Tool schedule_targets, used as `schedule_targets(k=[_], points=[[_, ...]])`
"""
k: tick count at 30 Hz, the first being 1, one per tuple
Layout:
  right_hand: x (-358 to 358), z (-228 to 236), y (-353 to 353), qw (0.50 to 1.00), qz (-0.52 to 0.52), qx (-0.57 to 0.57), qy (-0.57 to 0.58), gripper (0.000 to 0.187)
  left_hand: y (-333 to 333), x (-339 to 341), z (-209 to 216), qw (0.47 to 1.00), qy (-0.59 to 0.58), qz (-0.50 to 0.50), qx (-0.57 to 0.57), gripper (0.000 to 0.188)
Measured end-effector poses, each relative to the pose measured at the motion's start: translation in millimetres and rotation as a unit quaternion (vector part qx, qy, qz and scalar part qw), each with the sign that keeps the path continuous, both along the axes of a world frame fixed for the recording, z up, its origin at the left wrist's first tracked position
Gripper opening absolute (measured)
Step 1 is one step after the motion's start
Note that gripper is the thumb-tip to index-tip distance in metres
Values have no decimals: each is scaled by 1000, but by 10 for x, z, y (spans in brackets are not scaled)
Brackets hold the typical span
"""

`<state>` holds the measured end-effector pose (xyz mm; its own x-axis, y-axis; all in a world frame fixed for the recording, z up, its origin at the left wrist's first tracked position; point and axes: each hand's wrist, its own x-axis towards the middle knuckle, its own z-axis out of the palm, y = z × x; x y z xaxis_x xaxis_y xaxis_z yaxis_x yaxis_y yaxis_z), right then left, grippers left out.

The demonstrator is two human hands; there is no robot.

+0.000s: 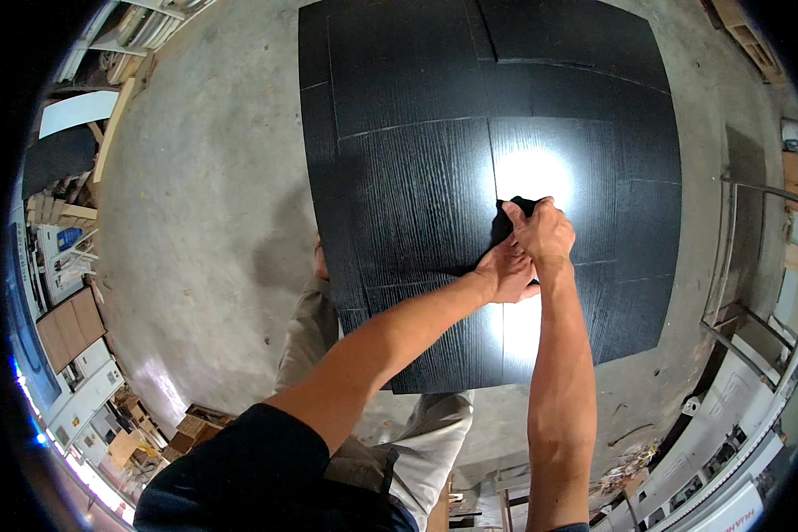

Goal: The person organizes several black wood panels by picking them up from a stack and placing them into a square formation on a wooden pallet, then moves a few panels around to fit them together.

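Both hands meet over a large black wood-grain panel (417, 191). A bunched black cloth (518, 207) shows at their upper left side, dark against the panel. Thumb and bent fingers of my right hand (545, 232) are closed on it. Just below, my left hand (505, 270) is pressed against the right one, turned on its side. It seems closed around the lower part of the cloth; most of its fingers are hidden under the right hand, while one digit sticks out toward the right wrist.
Seams divide the panel's surface, and bright light glares off it beside the hands. Grey concrete floor (195, 204) surrounds it. A metal frame (727, 257) stands at the right. Shelving and wood pieces (133, 44) lie far left, with boxes (199, 430) at lower left.
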<state>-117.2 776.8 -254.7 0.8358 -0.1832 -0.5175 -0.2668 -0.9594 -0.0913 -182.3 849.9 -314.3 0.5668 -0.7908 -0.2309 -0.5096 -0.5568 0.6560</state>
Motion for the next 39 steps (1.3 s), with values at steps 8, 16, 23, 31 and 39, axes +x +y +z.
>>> schedule_targets(k=[8,16,23,31,39], points=[[-10,-20,62,999,5,-23,37,91,1108,-679,532,989,-61,96,-96,56],[18,33,151,997,-13,-67,34,80,3324,-2354,570,873,234,272,332,76],[40,61,445,997,-29,-62,-32,72,3853,-2168,296,821,328,325,337,83],[781,-24,2142,996,26,-78,-30,98,4429,-2205,249,829,361,323,279,67],[910,-189,2327,992,22,-113,48,100,4630,-2209,238,804,424,272,314,62]])
